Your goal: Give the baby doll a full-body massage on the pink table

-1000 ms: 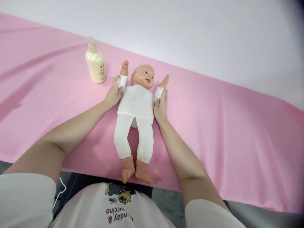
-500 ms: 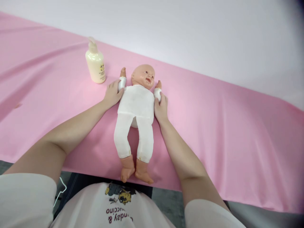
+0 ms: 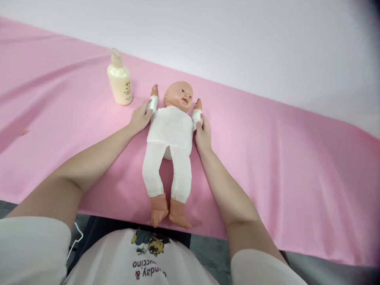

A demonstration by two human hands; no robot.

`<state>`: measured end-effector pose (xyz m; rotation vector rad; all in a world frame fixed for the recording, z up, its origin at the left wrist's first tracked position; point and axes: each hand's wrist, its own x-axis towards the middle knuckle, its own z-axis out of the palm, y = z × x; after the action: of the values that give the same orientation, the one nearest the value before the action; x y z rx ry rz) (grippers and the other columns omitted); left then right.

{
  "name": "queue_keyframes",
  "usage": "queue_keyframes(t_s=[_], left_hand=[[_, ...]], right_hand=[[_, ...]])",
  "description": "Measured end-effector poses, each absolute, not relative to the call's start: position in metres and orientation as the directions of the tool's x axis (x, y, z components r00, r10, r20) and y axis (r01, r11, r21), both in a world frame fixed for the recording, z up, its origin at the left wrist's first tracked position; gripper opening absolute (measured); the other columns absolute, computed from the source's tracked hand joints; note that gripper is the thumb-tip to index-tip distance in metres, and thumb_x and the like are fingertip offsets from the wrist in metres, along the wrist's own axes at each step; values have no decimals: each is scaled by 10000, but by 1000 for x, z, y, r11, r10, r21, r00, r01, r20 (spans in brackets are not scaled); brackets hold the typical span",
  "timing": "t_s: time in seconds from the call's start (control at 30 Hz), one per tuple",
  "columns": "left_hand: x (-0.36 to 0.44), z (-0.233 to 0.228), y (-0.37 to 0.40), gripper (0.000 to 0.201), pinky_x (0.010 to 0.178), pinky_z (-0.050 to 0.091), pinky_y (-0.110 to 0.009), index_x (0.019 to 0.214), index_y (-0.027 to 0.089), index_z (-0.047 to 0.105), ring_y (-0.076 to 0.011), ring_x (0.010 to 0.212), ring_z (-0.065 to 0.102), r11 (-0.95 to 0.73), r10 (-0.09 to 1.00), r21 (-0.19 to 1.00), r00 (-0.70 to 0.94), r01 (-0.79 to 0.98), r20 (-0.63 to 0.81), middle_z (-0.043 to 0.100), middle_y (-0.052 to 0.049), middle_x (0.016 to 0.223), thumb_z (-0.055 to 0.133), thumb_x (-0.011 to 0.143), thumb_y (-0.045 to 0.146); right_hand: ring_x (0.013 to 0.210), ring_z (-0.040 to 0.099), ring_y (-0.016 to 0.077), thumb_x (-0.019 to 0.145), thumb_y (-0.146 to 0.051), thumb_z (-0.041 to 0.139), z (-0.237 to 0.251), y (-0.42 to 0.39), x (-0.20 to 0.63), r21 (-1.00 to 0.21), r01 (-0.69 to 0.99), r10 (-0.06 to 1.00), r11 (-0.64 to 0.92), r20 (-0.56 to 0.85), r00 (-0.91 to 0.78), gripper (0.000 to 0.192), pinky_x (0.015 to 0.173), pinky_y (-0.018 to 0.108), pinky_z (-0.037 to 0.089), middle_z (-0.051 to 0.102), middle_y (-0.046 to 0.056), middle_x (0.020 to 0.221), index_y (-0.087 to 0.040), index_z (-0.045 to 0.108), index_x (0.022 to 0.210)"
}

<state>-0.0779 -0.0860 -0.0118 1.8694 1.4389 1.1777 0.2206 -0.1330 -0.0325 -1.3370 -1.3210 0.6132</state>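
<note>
A baby doll [image 3: 170, 128] in white clothing lies on its back on the pink cloth, its head away from me and its bare feet near the table's front edge. Both of its arms point up beside its head. My left hand [image 3: 141, 117] is closed around the doll's arm on the left, at the white sleeve. On the other side my right hand [image 3: 204, 133] grips the sleeved arm on the right, thumb on the inner side. Parts of the fingers on both hands are hidden behind the doll's arms.
A cream-coloured pump bottle [image 3: 120, 81] stands upright to the left of the doll's head. The pink cloth [image 3: 252, 158] covers the table, with folds at the left and right. Behind it rises a plain white surface [image 3: 237, 43].
My right hand has shifted slightly outward to the right, and the doll's sleeve there is a little more exposed. My left hand has shifted slightly too. The doll's body stays in place.
</note>
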Motion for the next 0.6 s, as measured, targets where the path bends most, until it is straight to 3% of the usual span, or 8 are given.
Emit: queue_keyframes(t_s=[0.13, 0.27, 0.43, 0.6], left_hand=[[-74, -14, -80, 595, 1107, 416, -493, 1375, 209, 486, -303, 1168, 619, -238, 971, 955, 18, 177, 239, 657, -77, 1175, 558, 785, 184], [-70, -13, -76, 690, 1058, 471, -491, 1328, 184, 441, -296, 1151, 636, -167, 986, 978, 8, -123, 169, 661, -94, 1190, 548, 648, 123], [-72, -7, -78, 623, 1038, 499, -480, 1179, 186, 499, -297, 1143, 652, -146, 986, 959, 42, -243, 161, 699, -83, 1160, 567, 564, 111], [-73, -5, -76, 576, 964, 541, -435, 1144, 174, 559, -295, 1114, 679, -128, 989, 941, 32, -313, 145, 726, -76, 1104, 596, 573, 117]], right_hand=[[1402, 504, 252, 874, -517, 628, -38, -127, 222, -962, 75, 928, 262, 272, 256, 628, 1223, 561, 360, 513, 49, 1518, -324, 430, 1438], [1394, 523, 247, 786, -369, 697, -39, -121, 222, -944, -123, 929, 305, 267, 256, 679, 1228, 544, 365, 526, 28, 1504, -328, 435, 1412], [1363, 547, 253, 657, -221, 697, -35, -119, 224, -912, -222, 924, 346, 290, 251, 588, 1239, 506, 363, 619, 28, 1391, -273, 591, 1233], [1106, 674, 225, 632, -181, 666, -37, -117, 230, -924, -270, 941, 272, 197, 275, 363, 1094, 472, 511, 713, 12, 1091, -259, 646, 986]])
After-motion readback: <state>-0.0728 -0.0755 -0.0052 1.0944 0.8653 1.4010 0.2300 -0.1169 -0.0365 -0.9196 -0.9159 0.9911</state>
